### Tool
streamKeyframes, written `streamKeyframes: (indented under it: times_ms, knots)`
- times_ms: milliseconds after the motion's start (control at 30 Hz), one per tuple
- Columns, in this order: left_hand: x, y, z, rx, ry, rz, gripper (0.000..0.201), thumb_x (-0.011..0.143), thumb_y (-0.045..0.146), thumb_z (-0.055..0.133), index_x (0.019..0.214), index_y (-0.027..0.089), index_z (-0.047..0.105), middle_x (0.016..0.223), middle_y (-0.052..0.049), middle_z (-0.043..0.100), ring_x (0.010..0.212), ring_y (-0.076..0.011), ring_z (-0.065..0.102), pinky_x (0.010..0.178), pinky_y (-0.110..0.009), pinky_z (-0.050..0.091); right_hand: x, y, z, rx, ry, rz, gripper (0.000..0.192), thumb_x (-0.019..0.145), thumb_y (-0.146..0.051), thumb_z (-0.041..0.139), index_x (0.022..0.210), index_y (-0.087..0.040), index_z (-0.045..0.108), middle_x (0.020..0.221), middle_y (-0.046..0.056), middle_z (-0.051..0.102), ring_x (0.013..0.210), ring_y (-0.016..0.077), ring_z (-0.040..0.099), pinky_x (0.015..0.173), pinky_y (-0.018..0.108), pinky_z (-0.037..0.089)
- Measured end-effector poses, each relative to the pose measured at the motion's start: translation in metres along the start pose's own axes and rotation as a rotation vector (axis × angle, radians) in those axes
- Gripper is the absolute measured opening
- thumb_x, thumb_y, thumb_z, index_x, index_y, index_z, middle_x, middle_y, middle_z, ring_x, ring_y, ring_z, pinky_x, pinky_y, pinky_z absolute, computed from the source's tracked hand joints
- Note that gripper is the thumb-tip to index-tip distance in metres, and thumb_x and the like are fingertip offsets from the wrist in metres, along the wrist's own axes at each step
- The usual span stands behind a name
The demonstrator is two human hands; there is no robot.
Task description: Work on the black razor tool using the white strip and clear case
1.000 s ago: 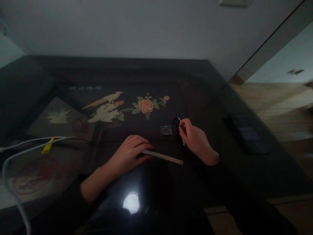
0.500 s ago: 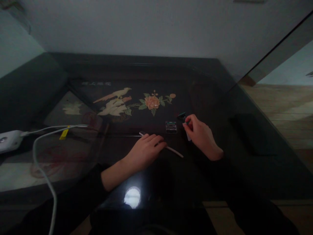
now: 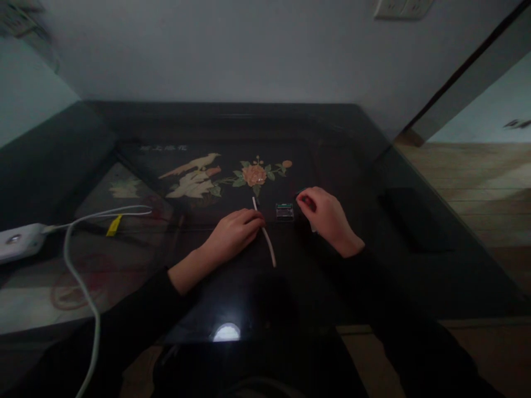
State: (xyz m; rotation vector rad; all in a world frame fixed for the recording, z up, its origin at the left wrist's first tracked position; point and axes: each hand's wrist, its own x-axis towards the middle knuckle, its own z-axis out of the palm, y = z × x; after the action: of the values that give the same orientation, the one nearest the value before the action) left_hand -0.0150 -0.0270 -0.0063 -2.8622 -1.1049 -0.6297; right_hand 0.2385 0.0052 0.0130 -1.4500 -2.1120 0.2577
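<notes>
My left hand (image 3: 236,229) lies over a slim, pale, curved stick (image 3: 269,246), like a handle, with its fingers closed on the middle. The stick's far end shows beyond my fingers, and the rest points back toward me. My right hand (image 3: 327,215) pinches a razor between thumb and fingers. Most of the razor is hidden, with only its dark head (image 3: 299,193) peeking out past the fingertips and a pale bit of handle under the palm. Between my hands a small clear case (image 3: 284,212) with greenish and dark parts rests on the table.
The glossy dark table (image 3: 348,287) bears a bird-and-flower picture (image 3: 253,175). At the left sit a white power strip (image 3: 20,242) and a white cable (image 3: 81,282) with a yellow tag (image 3: 114,225). A dark flat object (image 3: 415,218) lies at the right.
The stick under my left hand has turned from slanting sideways to nearly pointing away from me. My right hand has drawn its fingers up toward the razor's head, covering more of it.
</notes>
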Motion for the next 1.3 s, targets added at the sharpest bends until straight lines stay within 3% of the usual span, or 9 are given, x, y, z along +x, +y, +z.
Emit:
streamKeyframes:
  times_ms: [267,600,933,1300]
  knots:
    - [0.004,-0.002,0.002,-0.030,-0.010,-0.079,0.019,0.097,0.018,0.046,0.103,0.015,0.064,0.111,-0.010,0.068,0.095,-0.0205,0.067,0.080,-0.031,0.056,0.013,-0.004,0.015,-0.080,-0.172,-0.091,0.010,0.086,-0.014,0.064,0.094,-0.017,0.070,0.096,0.010,0.066,0.094,0.0251,0.059,0.082,0.035,0.044]
    - [0.004,-0.001,-0.005,0.001,0.003,-0.147,0.019,0.095,0.019,0.048,0.103,0.014,0.065,0.107,-0.010,0.070,0.096,-0.0229,0.066,0.083,-0.035,0.053,0.011,-0.004,0.016,-0.070,-0.124,-0.051,0.010,0.085,-0.014,0.066,0.093,-0.019,0.070,0.095,0.008,0.064,0.096,0.0251,0.059,0.081,0.037,0.046]
    - [0.063,0.012,0.017,0.010,-0.011,-0.212,0.017,0.093,0.020,0.053,0.106,0.018,0.063,0.106,-0.007,0.071,0.100,-0.0243,0.063,0.079,-0.036,0.042,0.009,0.003,0.017,-0.082,-0.145,-0.061,0.012,0.087,-0.013,0.063,0.094,-0.018,0.071,0.096,0.009,0.066,0.095,0.0256,0.059,0.081,0.037,0.045]
    - [0.057,0.010,0.020,-0.056,-0.021,-0.296,0.034,0.088,0.042,0.067,0.113,0.019,0.063,0.114,-0.007,0.069,0.106,-0.0265,0.059,0.088,-0.041,0.037,0.004,-0.004,0.019,-0.090,-0.149,-0.010,0.016,0.089,-0.014,0.060,0.099,-0.019,0.071,0.098,0.009,0.068,0.095,0.0258,0.061,0.081,0.037,0.040]
